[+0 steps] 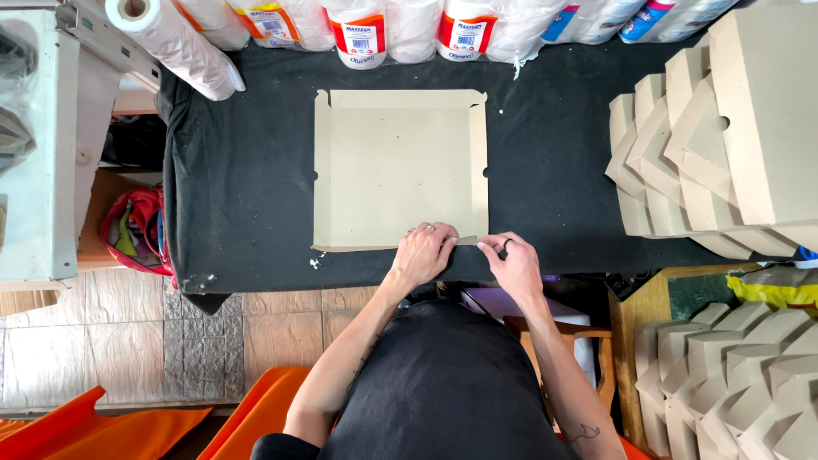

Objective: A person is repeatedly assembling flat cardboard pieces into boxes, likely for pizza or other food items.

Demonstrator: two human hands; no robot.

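A flat brown cardboard box blank (396,166) lies on the black cloth-covered table (554,162), its side flaps creased. My left hand (423,253) presses on the near edge flap of the blank, fingers bent, rings on two fingers. Just to its right, my right hand (514,264) pinches the same near flap at the blank's lower right corner, with a dark ring on one finger. Both hands are at the table's front edge.
Stacks of folded cardboard boxes (716,145) stand at the right, more (741,375) lower right. Paper-towel rolls in plastic wrap (358,30) line the far edge. A white machine (43,145) stands at left, orange fabric (111,430) on the floor.
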